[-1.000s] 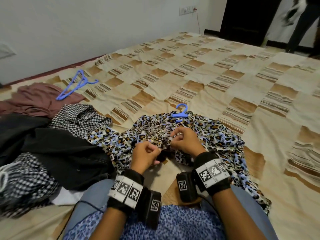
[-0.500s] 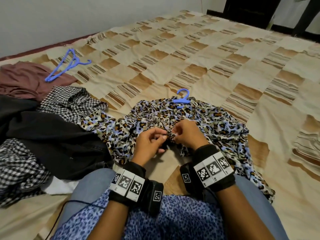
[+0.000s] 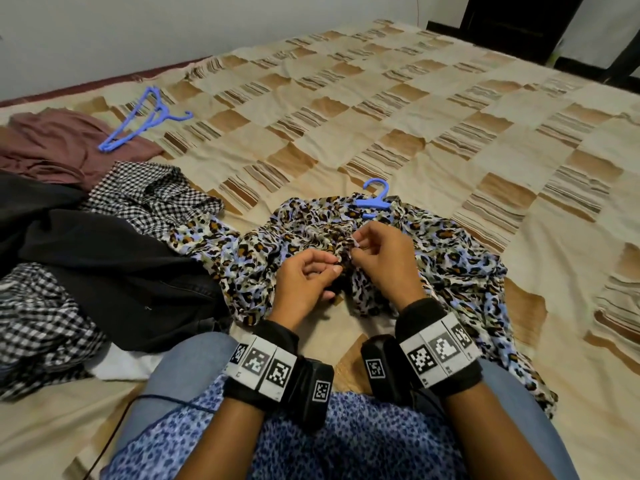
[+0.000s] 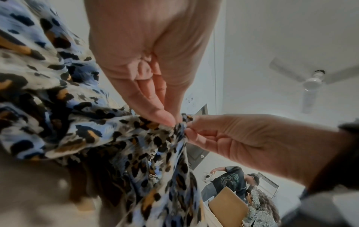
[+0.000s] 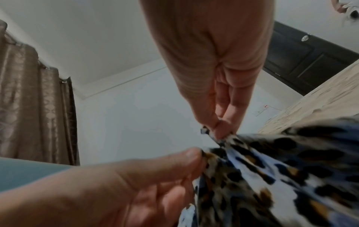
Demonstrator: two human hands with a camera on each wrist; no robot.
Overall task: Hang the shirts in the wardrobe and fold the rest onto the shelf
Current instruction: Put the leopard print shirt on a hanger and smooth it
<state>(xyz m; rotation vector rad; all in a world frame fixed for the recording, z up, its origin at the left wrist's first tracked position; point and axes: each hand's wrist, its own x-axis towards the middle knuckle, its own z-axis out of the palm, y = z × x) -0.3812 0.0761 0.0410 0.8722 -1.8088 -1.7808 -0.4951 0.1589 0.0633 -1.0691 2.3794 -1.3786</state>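
Observation:
A blue and brown leopard-print shirt (image 3: 446, 258) lies bunched on the bed in front of me, with a blue hanger (image 3: 374, 200) inside its neck, the hook pointing away. My left hand (image 3: 304, 278) pinches a fold of the shirt's front between thumb and fingers. My right hand (image 3: 381, 254) pinches the same fold just to its right, so the two hands nearly touch. In the left wrist view the left hand (image 4: 167, 116) and the right hand (image 4: 196, 130) meet on a twisted bit of the shirt (image 4: 108, 138). The right wrist view shows the right hand (image 5: 221, 130) pinching the cloth edge.
A pile of clothes lies at my left: a checked shirt (image 3: 145, 195), a black garment (image 3: 114, 268) and a maroon one (image 3: 59, 147) with spare blue hangers (image 3: 138, 123) on it. The patchwork bedspread (image 3: 415, 109) stretches ahead and right. A dark door (image 3: 519, 22) stands far right.
Both hands have stayed on the shirt front, shifting their pinch slightly up and to the right along the fold. My head has tipped down a little.

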